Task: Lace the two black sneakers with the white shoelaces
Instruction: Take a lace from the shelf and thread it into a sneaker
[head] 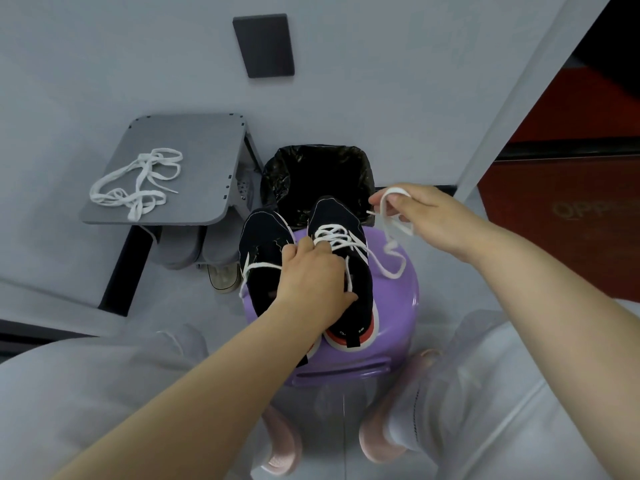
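Two black sneakers stand side by side on a purple stool [398, 306]. The right sneaker [360, 282] has a white lace [336, 237] crossed through its upper eyelets. The left sneaker [259, 247] has no lacing; one strand of the same lace lies across it. My left hand [311, 275] rests on the right sneaker's tongue area with fingers curled over the lacing. My right hand [412, 209] is raised to the right and pinches the lace's free end, which loops down onto the stool. A second white shoelace [138, 181] lies bunched on a grey folding seat [207, 150].
A bin with a black liner [277, 174] stands just behind the stool. Under the grey seat sit a person's legs and a worn shoe [223, 277]. My knees in light trousers and pink slippers [280, 452] frame the stool. A red wall [571, 202] is at right.
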{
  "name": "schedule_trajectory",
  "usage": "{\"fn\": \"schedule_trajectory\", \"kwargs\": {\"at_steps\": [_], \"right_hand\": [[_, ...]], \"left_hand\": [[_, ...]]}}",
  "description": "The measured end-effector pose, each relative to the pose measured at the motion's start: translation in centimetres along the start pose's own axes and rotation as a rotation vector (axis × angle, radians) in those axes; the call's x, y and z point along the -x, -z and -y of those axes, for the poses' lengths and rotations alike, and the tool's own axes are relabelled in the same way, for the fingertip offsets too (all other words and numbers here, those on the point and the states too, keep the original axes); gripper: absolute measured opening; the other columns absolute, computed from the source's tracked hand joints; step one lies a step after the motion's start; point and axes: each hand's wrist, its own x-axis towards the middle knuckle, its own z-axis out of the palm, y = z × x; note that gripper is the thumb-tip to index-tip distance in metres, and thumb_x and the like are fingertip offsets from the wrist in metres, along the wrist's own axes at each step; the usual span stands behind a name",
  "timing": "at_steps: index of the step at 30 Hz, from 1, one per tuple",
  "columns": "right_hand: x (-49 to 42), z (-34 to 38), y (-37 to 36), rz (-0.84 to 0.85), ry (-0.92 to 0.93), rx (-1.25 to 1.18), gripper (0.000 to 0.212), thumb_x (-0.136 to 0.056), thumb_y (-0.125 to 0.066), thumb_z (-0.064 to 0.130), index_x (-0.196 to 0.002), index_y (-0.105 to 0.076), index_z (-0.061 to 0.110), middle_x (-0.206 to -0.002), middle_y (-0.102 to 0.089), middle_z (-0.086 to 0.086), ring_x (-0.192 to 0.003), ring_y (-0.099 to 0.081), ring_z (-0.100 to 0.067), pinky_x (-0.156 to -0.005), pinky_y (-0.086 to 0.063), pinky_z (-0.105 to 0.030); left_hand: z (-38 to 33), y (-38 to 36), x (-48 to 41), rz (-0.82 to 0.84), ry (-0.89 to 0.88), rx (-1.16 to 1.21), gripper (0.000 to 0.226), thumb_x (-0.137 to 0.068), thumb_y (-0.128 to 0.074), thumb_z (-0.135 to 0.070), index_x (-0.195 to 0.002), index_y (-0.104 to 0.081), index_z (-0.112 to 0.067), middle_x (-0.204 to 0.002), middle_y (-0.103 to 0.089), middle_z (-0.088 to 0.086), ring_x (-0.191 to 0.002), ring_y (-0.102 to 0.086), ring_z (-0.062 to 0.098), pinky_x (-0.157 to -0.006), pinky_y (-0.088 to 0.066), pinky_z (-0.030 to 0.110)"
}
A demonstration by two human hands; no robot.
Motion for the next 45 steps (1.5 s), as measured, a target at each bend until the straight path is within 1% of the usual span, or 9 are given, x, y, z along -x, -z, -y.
{"fn": "schedule_trajectory", "kwargs": {"at_steps": [4,13,17,21,26,32,35,41,45], "right_hand": [[0.0,0.1,0.6,-0.059,0.002,-0.08,0.03,-0.101,-0.036,0.017,-0.093,-0.064,0.014,-0.081,-0.061,0.005,-0.064,-0.055,0.004,-0.065,-0.044,-0.01],[0.0,0.0,0.5,-0.064,-0.013,0.08,0.029,-0.1,-0.036,0.019,-0.088,-0.063,0.02,-0.08,-0.06,0.009,-0.072,-0.054,-0.008,-0.073,-0.043,-0.023],[0.0,-0.5,1.2,0.006,-0.167,0.423,0.035,-0.099,-0.034,0.021,-0.083,-0.063,0.009,-0.073,-0.065,-0.002,-0.066,-0.058,-0.02,-0.066,-0.045,-0.029],[0.5,0.6,0.8,0.081,-0.407,-0.081,0.042,-0.099,-0.038,0.022,-0.064,-0.054,0.006,-0.057,-0.064,-0.007,-0.051,-0.06,-0.017,-0.055,-0.053,-0.024],[0.2,1.7,-0.2,0.041,-0.306,-0.738,0.035,-0.1,-0.04,0.025,-0.075,-0.059,0.008,-0.049,-0.036,0.002,-0.041,-0.032,-0.01,-0.049,-0.035,-0.022],[0.5,3.1,-1.7,0.108,-0.197,-1.186,0.034,-0.1,-0.033,0.023,-0.084,-0.058,0.007,-0.048,-0.026,0.005,-0.044,-0.021,-0.008,-0.046,-0.031,-0.02],[0.4,3.2,-1.8,0.087,-0.173,-1.245,0.034,-0.1,-0.033,0.022,-0.084,-0.059,0.007,-0.048,-0.027,0.005,-0.045,-0.02,-0.009,-0.048,-0.028,-0.02],[0.2,1.8,-0.7,-0.056,-0.256,-0.668,0.035,-0.1,-0.036,0.02,-0.076,-0.058,0.008,-0.054,-0.029,0.001,-0.048,-0.024,-0.011,-0.052,-0.028,-0.022],[0.5,0.5,-0.3,-0.096,-0.349,-0.513,0.037,-0.101,-0.038,0.02,-0.072,-0.059,0.008,-0.059,-0.046,-0.003,-0.054,-0.04,-0.015,-0.056,-0.038,-0.023]], "left_hand": [[-0.3,-0.1,-0.2,0.004,-0.011,0.013,0.031,-0.082,-0.061,-0.047,-0.101,-0.066,-0.024,-0.111,-0.054,-0.002,-0.113,-0.039,0.024,-0.099,-0.025,0.037],[-0.1,1.4,-0.4,-0.004,-0.001,0.209,0.018,-0.088,-0.05,-0.027,-0.1,-0.056,-0.016,-0.1,-0.06,0.001,-0.102,-0.05,0.024,-0.096,-0.03,0.033],[2.8,4.2,-0.2,0.119,0.076,0.482,0.009,-0.093,-0.046,-0.021,-0.095,-0.052,-0.014,-0.083,-0.061,0.001,-0.075,-0.056,0.016,-0.065,-0.042,0.026],[7.0,6.2,0.4,0.158,0.119,0.292,0.014,-0.094,-0.049,-0.023,-0.091,-0.061,-0.017,-0.073,-0.053,-0.003,-0.063,-0.048,0.01,-0.055,-0.035,0.025],[8.9,6.3,0.5,0.016,0.291,0.039,0.032,-0.093,-0.049,-0.023,-0.125,-0.053,-0.025,-0.122,-0.055,0.008,-0.115,-0.047,0.03,-0.098,-0.04,0.039],[0.9,4.6,1.0,0.023,-0.14,0.888,0.03,-0.094,-0.053,-0.024,-0.123,-0.047,-0.026,-0.109,-0.062,-0.017,-0.102,-0.056,-0.003,-0.09,-0.04,0.012],[-0.2,4.0,0.8,0.103,-0.098,1.019,0.014,-0.096,-0.049,-0.024,-0.109,-0.054,-0.025,-0.093,-0.068,0.001,-0.089,-0.062,0.023,-0.079,-0.047,0.026],[1.9,3.7,-0.7,0.072,-0.068,0.743,0.028,-0.098,-0.043,-0.026,-0.078,-0.059,-0.014,-0.06,-0.049,-0.008,-0.048,-0.042,0.0,-0.047,-0.032,0.012],[2.1,2.9,-1.4,0.057,0.005,0.821,0.025,-0.099,-0.038,-0.023,-0.082,-0.054,-0.016,-0.078,-0.063,-0.009,-0.08,-0.059,0.008,-0.07,-0.041,0.013]]}}
